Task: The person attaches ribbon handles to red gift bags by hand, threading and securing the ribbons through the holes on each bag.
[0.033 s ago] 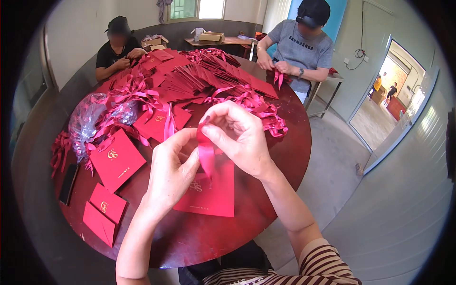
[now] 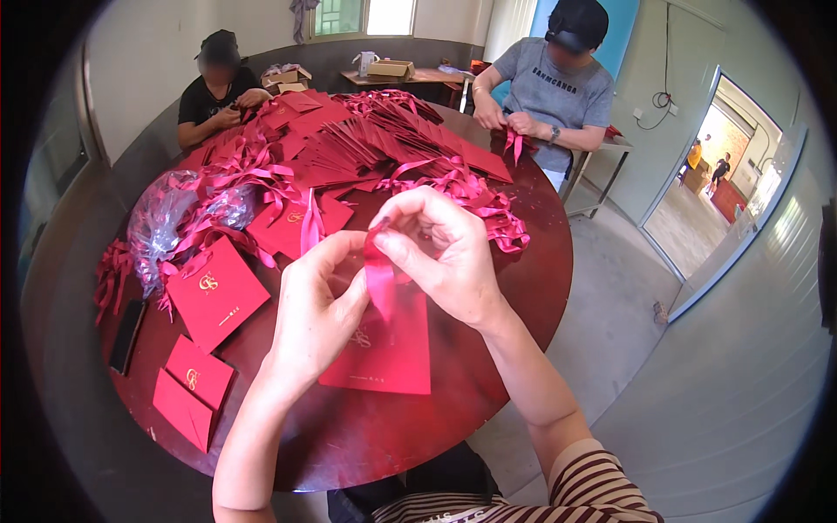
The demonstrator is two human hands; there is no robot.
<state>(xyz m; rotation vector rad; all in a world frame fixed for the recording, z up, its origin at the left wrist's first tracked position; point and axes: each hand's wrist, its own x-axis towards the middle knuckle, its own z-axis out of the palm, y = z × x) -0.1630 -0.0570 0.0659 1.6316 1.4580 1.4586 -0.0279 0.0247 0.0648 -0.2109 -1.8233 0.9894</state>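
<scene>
While the left hand [image 2: 305, 315] curls at the pink ribbon [image 2: 380, 286], grip unclear, the ribbon hangs over a red packet [image 2: 394, 356] on the bench [image 2: 349, 446]; looks light, soft, probably slippery, so best pinched flat near its top, where the right hand [image 2: 449, 253] clamps it.
</scene>
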